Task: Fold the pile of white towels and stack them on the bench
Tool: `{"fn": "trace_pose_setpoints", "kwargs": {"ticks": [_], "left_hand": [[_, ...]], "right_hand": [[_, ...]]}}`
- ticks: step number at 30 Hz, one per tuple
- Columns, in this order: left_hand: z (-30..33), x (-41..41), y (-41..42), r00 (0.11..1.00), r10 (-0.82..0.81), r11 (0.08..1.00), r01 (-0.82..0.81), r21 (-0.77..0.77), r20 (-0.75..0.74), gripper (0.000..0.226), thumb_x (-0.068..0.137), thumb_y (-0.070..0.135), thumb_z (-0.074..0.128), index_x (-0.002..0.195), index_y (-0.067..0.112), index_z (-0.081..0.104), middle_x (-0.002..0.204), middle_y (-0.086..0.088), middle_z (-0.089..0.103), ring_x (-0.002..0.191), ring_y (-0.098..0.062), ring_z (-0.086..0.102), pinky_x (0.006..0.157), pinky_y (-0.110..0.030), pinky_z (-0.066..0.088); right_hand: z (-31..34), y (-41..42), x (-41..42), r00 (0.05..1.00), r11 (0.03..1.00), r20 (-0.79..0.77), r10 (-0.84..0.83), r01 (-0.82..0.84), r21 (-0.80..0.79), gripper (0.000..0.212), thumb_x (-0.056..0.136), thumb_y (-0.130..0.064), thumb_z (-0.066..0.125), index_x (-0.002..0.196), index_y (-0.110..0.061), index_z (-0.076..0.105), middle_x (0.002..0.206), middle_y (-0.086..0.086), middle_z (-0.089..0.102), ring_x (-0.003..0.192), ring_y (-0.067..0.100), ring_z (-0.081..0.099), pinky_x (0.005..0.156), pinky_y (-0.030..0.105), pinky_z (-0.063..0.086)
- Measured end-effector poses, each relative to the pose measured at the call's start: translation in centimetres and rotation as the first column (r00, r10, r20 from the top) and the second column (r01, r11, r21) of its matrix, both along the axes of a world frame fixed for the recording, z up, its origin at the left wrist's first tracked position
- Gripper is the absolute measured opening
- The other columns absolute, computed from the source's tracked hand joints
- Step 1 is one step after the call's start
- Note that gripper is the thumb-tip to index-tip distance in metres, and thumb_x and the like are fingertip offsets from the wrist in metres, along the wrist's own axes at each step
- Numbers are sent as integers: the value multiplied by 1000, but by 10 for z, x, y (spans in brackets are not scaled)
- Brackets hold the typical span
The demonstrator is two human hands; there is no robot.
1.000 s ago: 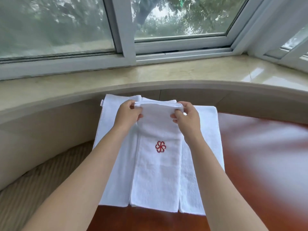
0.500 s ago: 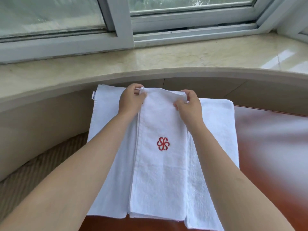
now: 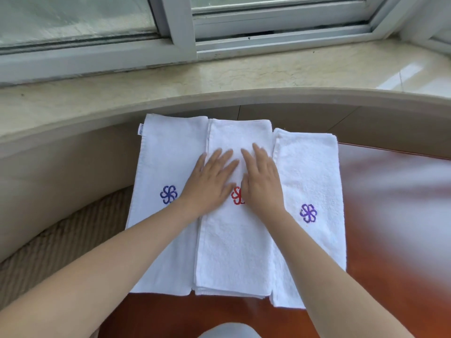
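3 folded white towels [image 3: 234, 252] side by side on bench [image 3: 390, 240] — middle seemingly overlapping

Marble windowsill [image 3: 244, 71] beneath white-framed window [image 3: 180, 32]; ribbed carpet [image 3: 61, 240].

Soft, even daylight comes in through the window [image 3: 170, 23] at the top. The stone sill [image 3: 268, 69] shows pale glare at its right end. The red-brown bench [image 3: 395, 191] looks smeared and blurred on the right. Straight lines bow toward the edges.

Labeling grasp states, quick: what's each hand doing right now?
Left hand: open, fingers flat, pressing the red-logo towel.
Right hand: open, flat on the same towel.
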State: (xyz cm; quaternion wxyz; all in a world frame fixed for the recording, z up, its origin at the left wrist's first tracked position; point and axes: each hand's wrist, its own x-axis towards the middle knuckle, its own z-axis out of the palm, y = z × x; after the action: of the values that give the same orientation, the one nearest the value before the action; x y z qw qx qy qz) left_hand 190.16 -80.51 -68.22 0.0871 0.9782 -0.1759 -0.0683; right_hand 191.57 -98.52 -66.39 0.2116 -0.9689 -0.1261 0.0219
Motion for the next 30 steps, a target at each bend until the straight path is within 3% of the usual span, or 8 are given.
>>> {"fn": "trace_pose_setpoints", "kwargs": {"ticks": [2, 5, 9, 11, 16, 24, 30], "left_hand": [[-2, -31, 3, 999, -2, 995, 6, 103, -36, 64, 107, 52, 23, 164, 22, 19, 172, -4, 8, 159, -25, 5, 126, -52, 10], [3, -73, 10, 998, 22, 989, -13, 147, -64, 66, 106, 53, 19, 164, 20, 20, 172, -3, 8, 159, -23, 6, 126, -51, 11], [8, -141, 13, 996, -63, 989, 70, 132, -56, 68, 104, 55, 30, 161, 18, 31, 169, -4, 21, 156, -25, 19, 125, -53, 22], [7, -174, 17, 995, -60, 988, 71, 135, -84, 68, 104, 56, 31, 163, 23, 23, 171, -4, 15, 157, -26, 16, 126, -52, 19], [1, -213, 21, 983, 37, 987, -8, 162, -181, 68, 104, 56, 11, 164, 28, -5, 170, 1, -17, 158, -24, -10, 127, -49, -1], [-1, -264, 21, 972, 45, 991, -14, 135, -229, 73, 105, 60, 16, 162, 27, -16, 168, 2, -28, 156, -22, -21, 128, -48, -3], [1, -290, 19, 970, 21, 986, 20, 166, -241, 84, 104, 59, 31, 161, 23, -19, 166, 0, -32, 157, -28, -18, 128, -50, 2]], "right_hand": [[-7, -8, -35, 1000, 993, -8, 10, -11, -115, 58, 100, -12, 52, 157, -12, 41, 166, 12, 30, 155, 32, 27, 127, 46, 20], [-11, -22, -85, 999, 981, -25, 23, -27, -191, 56, 106, -23, 48, 159, -11, 36, 168, 11, 26, 157, 30, 22, 127, 48, 19], [-8, -33, -143, 998, 966, -33, 52, -58, -252, 58, 105, -31, 40, 159, -10, 36, 168, 12, 26, 156, 32, 22, 126, 51, 23], [-7, -38, -167, 998, 961, -48, 34, -46, -274, 60, 105, -35, 37, 159, -11, 35, 168, 13, 24, 156, 33, 21, 126, 52, 21], [-11, -42, -221, 998, 949, -67, 2, -23, -313, 62, 105, -34, 45, 162, -12, 30, 170, 12, 19, 157, 35, 16, 127, 52, 20], [-2, -37, -277, 986, 944, -151, -67, 14, -330, 62, 106, -35, 44, 162, -14, 28, 171, 10, 14, 159, 33, 10, 127, 52, 16], [2, -42, -301, 962, 900, -272, -28, -94, -425, 83, 97, -28, 51, 166, -16, 5, 173, 7, -8, 159, 32, -6, 128, 50, 6]]}}
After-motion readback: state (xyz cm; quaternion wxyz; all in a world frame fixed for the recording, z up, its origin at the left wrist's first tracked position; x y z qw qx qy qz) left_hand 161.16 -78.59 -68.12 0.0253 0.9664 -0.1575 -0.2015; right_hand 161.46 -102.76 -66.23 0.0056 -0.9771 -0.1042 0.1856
